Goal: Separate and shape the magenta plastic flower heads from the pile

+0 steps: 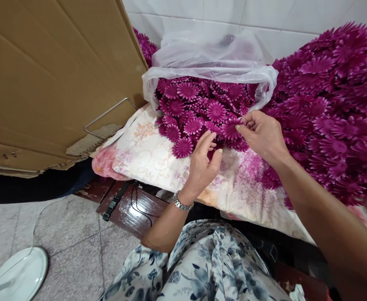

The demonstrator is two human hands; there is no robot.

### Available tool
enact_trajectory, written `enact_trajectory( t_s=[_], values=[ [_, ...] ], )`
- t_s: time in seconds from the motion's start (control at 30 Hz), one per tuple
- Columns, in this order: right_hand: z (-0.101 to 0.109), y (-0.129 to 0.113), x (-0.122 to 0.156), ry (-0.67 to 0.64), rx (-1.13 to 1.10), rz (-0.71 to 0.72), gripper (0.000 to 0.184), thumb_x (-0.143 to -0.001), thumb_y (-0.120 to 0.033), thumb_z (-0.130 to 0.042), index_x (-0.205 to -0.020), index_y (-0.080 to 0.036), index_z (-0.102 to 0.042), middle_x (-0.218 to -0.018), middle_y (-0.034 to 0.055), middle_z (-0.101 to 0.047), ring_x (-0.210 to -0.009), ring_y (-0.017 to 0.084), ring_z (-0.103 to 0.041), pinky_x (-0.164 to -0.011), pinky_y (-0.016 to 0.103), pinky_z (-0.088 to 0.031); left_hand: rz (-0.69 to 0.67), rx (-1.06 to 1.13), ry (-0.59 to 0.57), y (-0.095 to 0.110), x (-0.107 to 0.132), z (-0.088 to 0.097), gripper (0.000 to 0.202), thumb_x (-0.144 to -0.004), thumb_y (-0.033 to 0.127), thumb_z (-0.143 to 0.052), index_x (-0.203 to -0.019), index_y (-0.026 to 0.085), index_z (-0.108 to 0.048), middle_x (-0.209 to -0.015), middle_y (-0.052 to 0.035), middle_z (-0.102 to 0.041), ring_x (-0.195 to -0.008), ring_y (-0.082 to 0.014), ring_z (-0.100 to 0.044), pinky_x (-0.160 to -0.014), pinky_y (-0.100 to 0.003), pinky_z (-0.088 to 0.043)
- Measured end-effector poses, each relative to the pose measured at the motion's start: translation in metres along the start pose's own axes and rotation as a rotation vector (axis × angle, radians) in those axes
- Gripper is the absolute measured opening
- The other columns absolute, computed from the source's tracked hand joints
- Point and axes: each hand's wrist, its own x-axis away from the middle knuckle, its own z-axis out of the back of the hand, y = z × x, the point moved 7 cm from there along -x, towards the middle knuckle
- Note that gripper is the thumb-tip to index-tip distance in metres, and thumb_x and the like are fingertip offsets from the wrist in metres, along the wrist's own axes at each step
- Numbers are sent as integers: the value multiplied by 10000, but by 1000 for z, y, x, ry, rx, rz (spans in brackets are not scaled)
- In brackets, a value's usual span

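Note:
Magenta plastic flower heads (192,109) spill out of a clear plastic bag (211,58) onto a floral cloth (152,154). My right hand (261,133) pinches one flower head (231,128) between thumb and fingertips at the front of the spill. My left hand (204,161), with a metal watch at the wrist, is curled with fingers bent and closed on something dark magenta that I cannot make out, just below the flowers.
A large heap of the same magenta flowers (337,108) fills the right side. A big cardboard sheet (51,79) leans at the left, with a wire handle (108,113) in front. A white fan base (16,274) lies on the tiled floor. White tiled wall behind.

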Motion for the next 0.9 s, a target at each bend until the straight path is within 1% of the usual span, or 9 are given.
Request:
enact_trajectory(
  t_s=[0.07,0.13,0.27,0.37,0.5,0.57,0.7,0.77,0.9],
  values=[
    [3,3,6,-21,-160,-60,79,-712,-256,-622,-711,-186,-585,-587,-33,-533,-511,83,-426,-495,242,-323,-21,42,58,8,5,6,317,-854,239,-500,-1157,163,-561,-1304,-142,-531,-914,-140,-603,-883,-326,-499],
    [4,4,15,-67,-321,-107,101,-713,-270,-630,-688,-187,-577,-571,-34,-521,-493,76,-407,-464,232,-303,35,140,64,12,10,5,318,-878,303,-504,-1165,177,-558,-1239,-121,-575,-936,-148,-602,-884,-316,-495],
    [0,0,43,-191,-486,-151,115,-719,-294,-647,-706,-191,-597,-589,-25,-567,-510,89,-467,-475,236,-368,328,546,-108,12,16,-23,454,-909,509,-391,-1244,230,-517,-1178,-86,-630,-1043,-199,-608,-842,-343,-517],
    [-2,-3,66,-233,-290,-90,101,-768,-297,-612,-741,-200,-624,-635,-8,-625,-544,117,-525,-526,266,-429,583,808,-241,13,24,-52,475,-929,528,-283,-1106,222,-600,-1041,-83,-671,-912,-201,-649,-725,-348,-537],
    [20,-16,98,-87,187,136,184,-855,-285,-545,-970,-216,-670,-876,59,-696,-808,193,-625,-731,331,-494,762,960,-160,10,35,-65,291,-894,383,-434,-851,182,-641,-886,-54,-676,-693,-129,-624,-603,-262,-507],
    [38,-19,117,-30,266,212,230,-890,-301,-508,-1035,-201,-656,-911,76,-697,-855,191,-629,-762,319,-505,741,965,-109,10,36,-63,227,-852,318,-481,-781,173,-641,-820,-41,-676,-688,-129,-628,-610,-254,-510],
    [92,-5,158,126,338,280,155,-884,-217,-525,-973,-207,-651,-808,39,-700,-745,144,-623,-709,266,-514,717,824,-132,6,36,-65,236,-814,289,-518,-657,156,-633,-609,-22,-615,-542,-117,-577,-524,-233,-466],
    [128,19,176,249,437,198,143,-869,-209,-546,-969,-226,-647,-839,41,-703,-784,157,-636,-743,283,-519,724,789,-116,5,35,-69,323,-834,302,-513,-554,157,-584,-521,-11,-550,-484,-107,-525,-467,-219,-418],
    [202,81,202,443,727,-91,205,-869,-306,-532,-1019,-215,-638,-961,102,-697,-943,231,-640,-861,373,-495,755,849,-157,14,37,-85,539,-906,419,-438,-428,171,-461,-378,9,-377,-347,-88,-350,-362,-217,-258]
  ],
)
